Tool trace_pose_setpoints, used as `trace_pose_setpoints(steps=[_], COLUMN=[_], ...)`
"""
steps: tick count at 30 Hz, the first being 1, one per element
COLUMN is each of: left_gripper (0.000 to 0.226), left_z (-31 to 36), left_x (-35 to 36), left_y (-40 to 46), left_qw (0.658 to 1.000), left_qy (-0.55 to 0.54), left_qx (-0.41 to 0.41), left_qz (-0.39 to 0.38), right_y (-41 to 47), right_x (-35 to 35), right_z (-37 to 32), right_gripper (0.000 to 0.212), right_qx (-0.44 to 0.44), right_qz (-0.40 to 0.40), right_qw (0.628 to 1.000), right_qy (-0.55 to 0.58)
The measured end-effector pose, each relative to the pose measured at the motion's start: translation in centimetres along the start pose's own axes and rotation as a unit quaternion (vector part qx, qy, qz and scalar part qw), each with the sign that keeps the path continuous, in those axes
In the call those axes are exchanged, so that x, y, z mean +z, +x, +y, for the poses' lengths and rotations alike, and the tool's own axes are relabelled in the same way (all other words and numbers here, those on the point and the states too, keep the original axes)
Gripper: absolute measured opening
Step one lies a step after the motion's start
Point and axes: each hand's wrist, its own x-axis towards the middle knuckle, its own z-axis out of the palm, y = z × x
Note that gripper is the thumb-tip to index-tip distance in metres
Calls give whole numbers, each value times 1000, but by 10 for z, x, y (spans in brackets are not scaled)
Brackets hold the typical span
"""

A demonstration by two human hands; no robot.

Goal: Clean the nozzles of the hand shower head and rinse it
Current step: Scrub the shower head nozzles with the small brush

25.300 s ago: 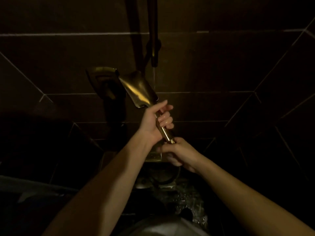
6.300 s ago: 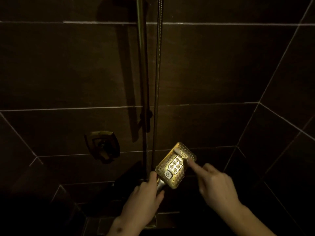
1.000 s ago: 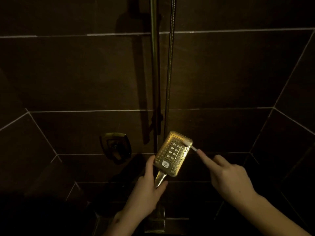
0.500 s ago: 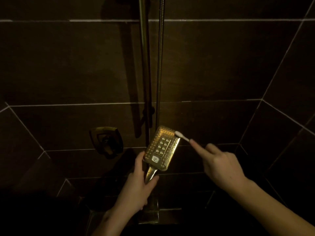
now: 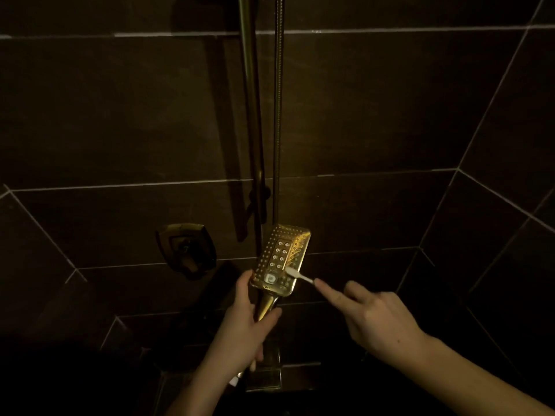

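Observation:
A gold rectangular hand shower head (image 5: 280, 259) faces me, its dotted nozzle plate lit, low in the middle of the view. My left hand (image 5: 244, 328) is wrapped around its handle just under the head. My right hand (image 5: 372, 319) holds a small white brush (image 5: 298, 274) with the forefinger stretched along it. The brush tip rests on the lower right of the nozzle plate, next to the white button.
A vertical slide rail (image 5: 250, 115) and a metal hose (image 5: 277, 115) run down the dark tiled wall behind the head. A gold wall valve (image 5: 186, 250) sits to the left. The tiled corner (image 5: 456, 172) closes in on the right.
The brush tip has travelled from the top right corner of the nozzle plate down to its lower right part. My right hand dropped with it. My left hand kept its hold.

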Motion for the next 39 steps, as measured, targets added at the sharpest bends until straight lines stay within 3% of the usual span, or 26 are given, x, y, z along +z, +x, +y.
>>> trace_pose_setpoints(steps=[4,9,14,19,23,26,28,34,39], left_gripper=[82,84,82,84,89,94,95,96,92], left_z=[6,12,19,14,15,18,19,22,22], left_x=[2,1,4,5,9,11,12,4,-23], left_y=[-2,2,4,7,6,5,6,12,16], left_qw=[1000,1000,999,999,996,990,986,975,945], left_qy=[0,15,14,28,82,137,169,219,300], left_qx=[2,-2,-27,-29,-31,-26,-8,48,76], left_qz=[-7,-17,-36,-32,-3,13,15,4,-105], right_y=[13,-8,6,-10,-2,-2,0,21,20], right_x=[-9,2,-6,8,1,8,9,-3,-23], right_z=[16,-14,1,-19,-6,-20,-30,-10,22], right_gripper=[77,86,84,93,81,81,78,82,76], right_qx=[90,-32,91,10,111,9,-14,1,-138], right_qz=[64,-24,45,-15,3,-33,-75,14,-121], right_qw=[994,999,995,1000,993,999,997,1000,982], right_qy=[18,-2,14,-3,28,41,32,3,-45])
